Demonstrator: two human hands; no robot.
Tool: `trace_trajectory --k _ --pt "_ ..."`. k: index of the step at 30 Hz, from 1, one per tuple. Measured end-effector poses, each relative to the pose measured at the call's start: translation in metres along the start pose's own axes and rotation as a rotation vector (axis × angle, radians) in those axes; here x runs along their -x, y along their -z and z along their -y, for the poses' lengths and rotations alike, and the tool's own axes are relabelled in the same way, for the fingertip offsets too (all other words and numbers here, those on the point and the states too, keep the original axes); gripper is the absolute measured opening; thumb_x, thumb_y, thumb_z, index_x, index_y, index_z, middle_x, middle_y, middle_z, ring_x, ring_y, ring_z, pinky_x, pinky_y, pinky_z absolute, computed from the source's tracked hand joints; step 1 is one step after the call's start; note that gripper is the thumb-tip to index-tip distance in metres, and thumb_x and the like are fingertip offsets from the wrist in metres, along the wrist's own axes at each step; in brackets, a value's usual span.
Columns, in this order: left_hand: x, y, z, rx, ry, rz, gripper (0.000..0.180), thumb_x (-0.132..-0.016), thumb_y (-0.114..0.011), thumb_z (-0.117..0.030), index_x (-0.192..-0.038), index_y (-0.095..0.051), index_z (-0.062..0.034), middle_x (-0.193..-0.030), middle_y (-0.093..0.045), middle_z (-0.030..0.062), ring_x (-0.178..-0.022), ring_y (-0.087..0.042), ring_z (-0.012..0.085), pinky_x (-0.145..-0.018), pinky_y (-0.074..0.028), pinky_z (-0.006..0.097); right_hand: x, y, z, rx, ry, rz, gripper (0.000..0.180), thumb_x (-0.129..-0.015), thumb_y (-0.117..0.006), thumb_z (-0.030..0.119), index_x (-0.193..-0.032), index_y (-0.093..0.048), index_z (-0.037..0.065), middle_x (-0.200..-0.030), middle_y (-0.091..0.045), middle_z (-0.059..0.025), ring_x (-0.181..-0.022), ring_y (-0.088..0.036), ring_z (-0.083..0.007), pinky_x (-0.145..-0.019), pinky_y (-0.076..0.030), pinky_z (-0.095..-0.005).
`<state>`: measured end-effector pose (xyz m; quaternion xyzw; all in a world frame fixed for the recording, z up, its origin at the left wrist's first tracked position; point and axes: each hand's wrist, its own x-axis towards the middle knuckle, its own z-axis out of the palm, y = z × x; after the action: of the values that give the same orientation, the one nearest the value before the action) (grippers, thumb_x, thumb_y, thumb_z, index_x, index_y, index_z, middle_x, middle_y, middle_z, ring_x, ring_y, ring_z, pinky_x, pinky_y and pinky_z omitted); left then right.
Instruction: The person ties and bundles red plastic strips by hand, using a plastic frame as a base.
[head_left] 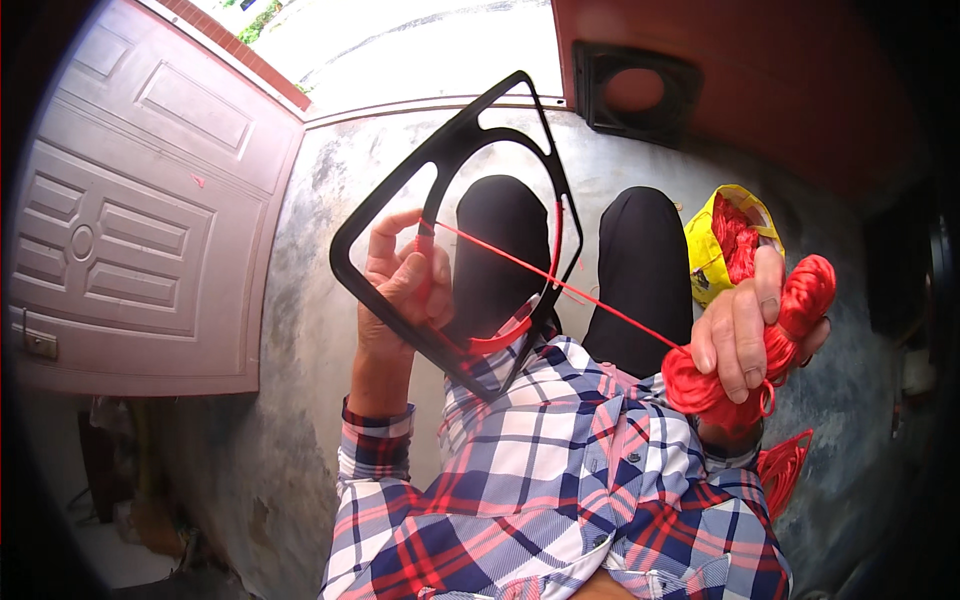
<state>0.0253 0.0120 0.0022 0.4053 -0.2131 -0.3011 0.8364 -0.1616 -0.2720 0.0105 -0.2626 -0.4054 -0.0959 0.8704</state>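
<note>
My left hand (408, 275) grips a black square frame (345, 232) with a round opening, tilted above my knees. Its fingers close on the ring's left side, where the red cord is wound. Part of the ring, along its lower and right side, is wrapped in red (500, 340). From my left fingers a taut red cord (560, 277) runs across the opening, down to the right. It leads to a skein of red cord (802, 290), bunched in the middle, which my right hand (738, 335) holds with its fingers wrapped round it.
Beyond my right hand stands a yellow bag (704, 262) with more red cord inside. A red-strung piece (785, 470) lies below it on the concrete floor (300, 440). A black frame with a round hole (592, 95) leans on the far right wall. A panelled door (150, 230) is at left.
</note>
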Motion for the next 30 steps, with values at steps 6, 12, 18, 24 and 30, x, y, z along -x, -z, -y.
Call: trace_trajectory --k 6,12,18,24,30 --pt "0.000 -0.007 -0.002 -0.027 0.030 -0.006 0.031 -0.096 -0.055 -0.013 -0.125 -0.045 -0.0087 -0.086 -0.059 0.0153 -0.051 -0.054 0.0131 -0.040 -0.045 0.026 0.037 0.046 0.018 -0.204 0.005 -0.677 0.038 -0.100 -0.045 0.044 -0.103 -0.047 0.006 -0.085 -0.064 -0.0101 -0.072 -0.067 -0.0232 -0.073 -0.055 -0.0375" --pt "-0.004 -0.028 -0.001 -0.009 0.047 0.011 0.029 -0.098 -0.051 -0.025 -0.113 -0.057 -0.0013 -0.096 -0.061 0.0175 -0.067 -0.057 0.0162 -0.051 -0.044 0.025 -0.030 0.009 -0.039 0.150 -0.372 -0.569 0.057 -0.084 -0.053 0.004 -0.139 -0.038 -0.001 -0.122 -0.058 -0.0185 -0.112 -0.059 -0.0260 -0.099 -0.047 -0.0403" --pt "-0.002 -0.070 0.029 -0.085 -0.053 0.031 0.052 -0.097 -0.041 -0.034 -0.130 -0.048 0.0064 -0.115 -0.061 0.0138 -0.103 -0.062 0.0195 -0.081 -0.053 0.030 -0.084 -0.022 -0.073 1.311 -0.367 -0.586 0.035 -0.083 -0.070 0.008 -0.114 -0.055 0.000 -0.094 -0.067 -0.0053 -0.090 -0.065 -0.0142 -0.080 -0.052 -0.0283" --pt "0.001 -0.096 0.014 0.154 0.119 -0.102 0.044 -0.088 -0.058 -0.014 -0.125 -0.051 0.0091 -0.109 -0.064 0.0149 -0.093 -0.066 0.0215 -0.081 -0.055 0.030 -0.046 0.037 -0.064 0.351 -0.391 -0.459 0.042 -0.089 -0.063 0.025 -0.123 -0.055 0.000 -0.103 -0.068 -0.0098 -0.103 -0.065 -0.0211 -0.090 -0.048 -0.0311" --pt "0.011 -0.083 0.033 -0.217 -0.112 0.046 0.036 -0.103 -0.035 -0.014 -0.115 -0.057 0.0121 -0.102 -0.067 0.0136 -0.085 -0.067 0.0168 -0.073 -0.056 0.028 -0.053 0.036 -0.086 0.002 -0.537 -0.531 0.053 -0.090 -0.063 0.027 -0.133 -0.048 0.000 -0.125 -0.058 -0.0116 -0.113 -0.059 -0.0218 -0.098 -0.047 -0.0375"
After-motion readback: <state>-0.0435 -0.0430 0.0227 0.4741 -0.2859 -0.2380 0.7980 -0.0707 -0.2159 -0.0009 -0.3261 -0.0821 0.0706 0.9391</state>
